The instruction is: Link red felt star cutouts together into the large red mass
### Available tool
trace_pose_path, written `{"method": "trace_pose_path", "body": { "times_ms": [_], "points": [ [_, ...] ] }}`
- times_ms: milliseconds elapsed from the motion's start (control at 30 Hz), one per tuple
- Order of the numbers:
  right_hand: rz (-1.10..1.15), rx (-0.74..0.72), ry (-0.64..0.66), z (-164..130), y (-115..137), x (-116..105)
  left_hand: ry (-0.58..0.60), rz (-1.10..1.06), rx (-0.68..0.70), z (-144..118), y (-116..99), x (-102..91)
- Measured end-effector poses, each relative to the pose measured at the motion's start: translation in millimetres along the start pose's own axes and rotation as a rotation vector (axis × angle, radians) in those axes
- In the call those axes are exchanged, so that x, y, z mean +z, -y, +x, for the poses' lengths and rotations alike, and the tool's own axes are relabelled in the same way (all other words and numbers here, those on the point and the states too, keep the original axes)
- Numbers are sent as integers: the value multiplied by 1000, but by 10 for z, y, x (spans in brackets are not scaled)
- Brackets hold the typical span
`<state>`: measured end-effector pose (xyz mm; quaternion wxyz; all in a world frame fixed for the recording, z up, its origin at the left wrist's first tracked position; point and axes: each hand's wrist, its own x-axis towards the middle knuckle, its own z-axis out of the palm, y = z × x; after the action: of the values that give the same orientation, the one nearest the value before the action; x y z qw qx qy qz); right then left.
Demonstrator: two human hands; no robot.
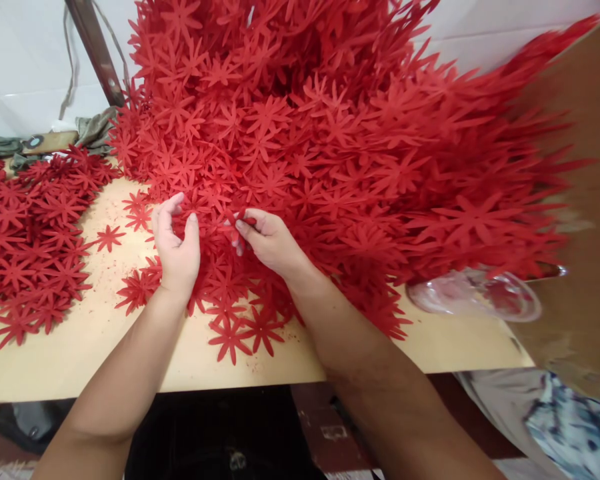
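Note:
A large heap of red flower-shaped cutouts [300,160] with long narrow petals covers the back and middle of the table. My right hand [267,240] pinches a red flower cutout [239,221] between thumb and fingers at the heap's front. To its left, my left hand [175,243] is held with thumb and fingers apart, and nothing shows between them. Several cutouts lie below and between the hands, such as the flat red flower [230,338] close to the table's front edge. Part of the pinched piece is hidden by my fingers.
A second pile of red flowers [30,240] spreads over the left of the table [110,347]. One single flower [109,238] lies between the piles. At right are a clear plastic container [475,297] and a tall cardboard box [580,267]. A metal post [95,50] rises behind.

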<state>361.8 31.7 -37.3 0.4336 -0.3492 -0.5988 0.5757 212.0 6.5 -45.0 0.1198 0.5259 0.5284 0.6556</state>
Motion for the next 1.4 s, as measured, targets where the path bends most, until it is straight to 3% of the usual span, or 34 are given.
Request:
{"method": "trace_pose_path", "body": {
  "times_ms": [67, 167, 267, 367, 633, 700, 800, 900, 1100, 1300, 1400],
  "points": [
    [11, 21, -91, 2, 10, 2, 8, 91, 88, -15, -30, -18],
    [-32, 29, -177, -18, 43, 14, 114, 169, 153, -62, -129, -12],
    [-118, 19, -168, -44, 67, 30, 258, 177, 130, -118, -215, 25],
    [-103, 3, -109, -53, 64, 52, 324, 168, 90, -150, -225, 59],
    [-1, -61, 39, -24, -2, 37, 114, -80, -99, -46, -120, 43],
    [-37, -52, 24, -8, -30, 8, 40, -115, -138, -4, -108, 33],
    [-128, -93, -118, 25, -73, -33, 5, -125, -135, 35, -79, 16],
    [-183, -177, -283, 49, -87, -50, 26, -24, -37, 34, -56, -9],
    [-202, -74, -300, -5, 8, -13, 54, 192, 182, -19, -135, -55],
    [-259, -38, -264, -55, 83, 12, 291, 173, 179, -87, -224, -6],
    [-268, -69, -264, -54, 91, 30, 339, 72, 127, -106, -201, 36]
  ]
}}
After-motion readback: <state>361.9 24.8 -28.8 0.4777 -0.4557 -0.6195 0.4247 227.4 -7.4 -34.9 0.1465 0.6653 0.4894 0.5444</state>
